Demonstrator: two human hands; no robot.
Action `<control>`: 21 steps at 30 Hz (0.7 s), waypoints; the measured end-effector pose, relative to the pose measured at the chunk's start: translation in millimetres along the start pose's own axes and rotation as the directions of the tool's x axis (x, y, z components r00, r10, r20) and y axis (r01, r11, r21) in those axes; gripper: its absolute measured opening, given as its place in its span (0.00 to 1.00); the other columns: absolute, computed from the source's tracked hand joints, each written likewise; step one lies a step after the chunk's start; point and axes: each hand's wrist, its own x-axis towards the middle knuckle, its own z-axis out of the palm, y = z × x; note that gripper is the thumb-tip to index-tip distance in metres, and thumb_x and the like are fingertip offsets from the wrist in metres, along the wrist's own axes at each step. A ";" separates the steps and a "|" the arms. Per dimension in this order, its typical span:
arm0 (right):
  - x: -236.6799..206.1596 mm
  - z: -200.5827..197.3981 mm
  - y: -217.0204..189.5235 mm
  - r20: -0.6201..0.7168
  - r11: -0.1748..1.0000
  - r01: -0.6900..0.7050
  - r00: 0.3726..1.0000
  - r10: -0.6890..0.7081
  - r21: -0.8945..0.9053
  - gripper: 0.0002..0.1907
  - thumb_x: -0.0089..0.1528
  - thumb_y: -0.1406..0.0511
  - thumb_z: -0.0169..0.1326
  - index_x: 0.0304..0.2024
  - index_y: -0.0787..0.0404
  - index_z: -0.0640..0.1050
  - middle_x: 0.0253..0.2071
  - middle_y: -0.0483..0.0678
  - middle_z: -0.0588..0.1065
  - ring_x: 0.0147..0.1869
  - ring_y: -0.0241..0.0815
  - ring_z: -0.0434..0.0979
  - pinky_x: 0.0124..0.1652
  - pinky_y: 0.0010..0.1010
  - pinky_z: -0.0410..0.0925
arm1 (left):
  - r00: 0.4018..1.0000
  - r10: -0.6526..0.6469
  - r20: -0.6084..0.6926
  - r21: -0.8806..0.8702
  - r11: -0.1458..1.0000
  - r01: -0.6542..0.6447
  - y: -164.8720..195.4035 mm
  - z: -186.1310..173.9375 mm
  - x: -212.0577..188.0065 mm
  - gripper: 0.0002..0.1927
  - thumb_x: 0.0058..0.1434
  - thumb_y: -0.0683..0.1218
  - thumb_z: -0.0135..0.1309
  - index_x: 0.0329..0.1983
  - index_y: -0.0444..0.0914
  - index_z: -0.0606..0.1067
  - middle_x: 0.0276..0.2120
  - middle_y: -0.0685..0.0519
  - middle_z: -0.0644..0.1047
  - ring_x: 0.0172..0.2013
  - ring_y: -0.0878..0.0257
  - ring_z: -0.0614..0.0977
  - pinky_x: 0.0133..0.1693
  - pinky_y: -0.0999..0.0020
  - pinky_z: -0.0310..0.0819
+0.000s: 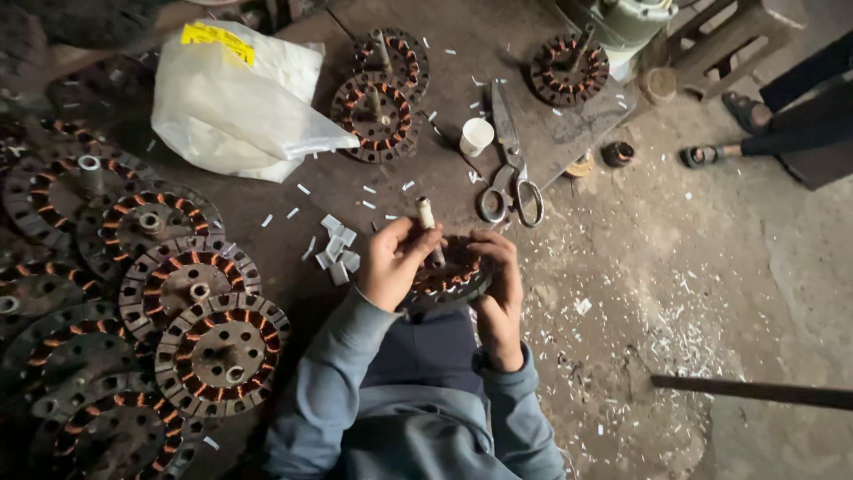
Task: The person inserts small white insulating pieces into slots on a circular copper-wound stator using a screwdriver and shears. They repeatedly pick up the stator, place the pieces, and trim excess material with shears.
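Both hands clamped on wound stator point(449, 280) over lap, left hand point(391, 262) at 9 o'clock, right hand point(499, 284) at 3; probably heavy, rigid, copper windings fragile, so best gripped by iron rim.

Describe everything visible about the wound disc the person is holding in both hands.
The wound disc is a dark, round metal stator with copper-coloured wire coils set in slots around its rim. A pale shaft rises from its centre, tilted slightly away from the person. It is held above the lap, near the edge of the dark work surface. The left hand grips its left side, fingers reaching toward the shaft; the right hand holds its right edge. Much of its face is hidden by the hands.
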 end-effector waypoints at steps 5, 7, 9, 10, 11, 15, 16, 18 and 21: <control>7.7 -13.7 3.5 -0.099 0.996 -0.023 0.995 0.031 0.082 0.31 0.59 0.73 0.54 0.65 0.64 0.65 0.68 0.52 0.64 0.74 0.44 0.64 0.70 0.39 0.61 | 0.908 0.406 -0.102 0.491 0.814 -0.309 35.8 3.4 -2.0 0.12 0.65 0.42 0.60 0.50 0.33 0.78 0.38 0.47 0.83 0.39 0.58 0.87 0.38 0.67 0.79; 4.7 -17.3 8.3 -0.132 0.997 -0.040 0.990 0.048 0.066 0.28 0.60 0.75 0.53 0.64 0.65 0.66 0.66 0.51 0.66 0.70 0.43 0.66 0.67 0.37 0.62 | 0.864 0.502 -0.048 0.571 0.723 -0.389 43.7 4.3 6.4 0.11 0.65 0.41 0.58 0.49 0.34 0.77 0.38 0.45 0.82 0.39 0.51 0.86 0.39 0.62 0.79; -2.4 -17.8 15.5 -0.153 0.989 -0.097 0.982 0.113 0.112 0.25 0.62 0.76 0.52 0.63 0.65 0.67 0.63 0.50 0.68 0.65 0.42 0.68 0.63 0.36 0.63 | 0.859 0.510 -0.047 0.647 0.671 -0.363 45.7 4.3 16.2 0.09 0.65 0.42 0.58 0.46 0.34 0.77 0.37 0.43 0.81 0.38 0.45 0.84 0.38 0.56 0.77; -6.8 -17.1 19.8 -0.152 0.976 -0.142 0.974 0.167 0.163 0.24 0.63 0.76 0.51 0.62 0.66 0.68 0.61 0.50 0.70 0.62 0.42 0.70 0.60 0.35 0.64 | 0.875 0.477 -0.082 0.681 0.668 -0.301 44.9 4.5 21.6 0.08 0.65 0.43 0.59 0.43 0.34 0.77 0.35 0.42 0.81 0.37 0.43 0.83 0.37 0.53 0.75; -11.5 -16.0 24.5 -0.147 0.959 -0.186 0.965 0.219 0.213 0.22 0.64 0.76 0.51 0.61 0.66 0.69 0.60 0.49 0.71 0.60 0.41 0.71 0.58 0.35 0.65 | 0.888 0.445 -0.118 0.711 0.662 -0.237 43.5 4.5 26.9 0.07 0.65 0.44 0.60 0.41 0.35 0.78 0.34 0.40 0.80 0.36 0.41 0.82 0.36 0.50 0.74; -25.7 -13.4 41.5 -0.120 0.969 -0.181 0.972 0.202 0.165 0.19 0.63 0.77 0.50 0.57 0.67 0.72 0.56 0.49 0.72 0.61 0.39 0.72 0.58 0.31 0.66 | 0.845 0.518 -0.134 0.757 0.604 -0.250 40.7 8.2 48.8 0.08 0.64 0.44 0.59 0.42 0.36 0.77 0.35 0.40 0.80 0.37 0.40 0.81 0.37 0.49 0.74; -28.1 -13.8 44.7 -0.116 0.972 -0.174 0.974 0.194 0.159 0.18 0.63 0.77 0.51 0.56 0.67 0.72 0.56 0.49 0.73 0.61 0.38 0.72 0.58 0.31 0.65 | 0.867 0.472 -0.157 0.784 0.593 -0.181 41.6 9.6 54.1 0.08 0.65 0.45 0.59 0.42 0.36 0.77 0.34 0.40 0.80 0.37 0.40 0.81 0.38 0.48 0.73; -30.5 -16.6 50.1 -0.112 0.973 -0.171 0.975 0.190 0.154 0.17 0.64 0.77 0.52 0.55 0.66 0.73 0.55 0.49 0.73 0.61 0.38 0.72 0.59 0.30 0.65 | 0.856 0.474 -0.205 0.802 0.583 -0.131 46.0 13.9 62.7 0.07 0.66 0.45 0.59 0.42 0.37 0.76 0.35 0.40 0.80 0.38 0.40 0.81 0.39 0.48 0.73; -29.7 -23.7 57.3 -0.117 0.969 -0.190 0.971 0.210 0.157 0.15 0.64 0.76 0.53 0.54 0.66 0.73 0.53 0.48 0.74 0.60 0.38 0.73 0.58 0.30 0.66 | 0.779 0.566 -0.270 0.788 0.595 -0.159 49.0 19.3 72.7 0.09 0.65 0.44 0.59 0.46 0.36 0.75 0.39 0.40 0.80 0.41 0.40 0.81 0.40 0.50 0.73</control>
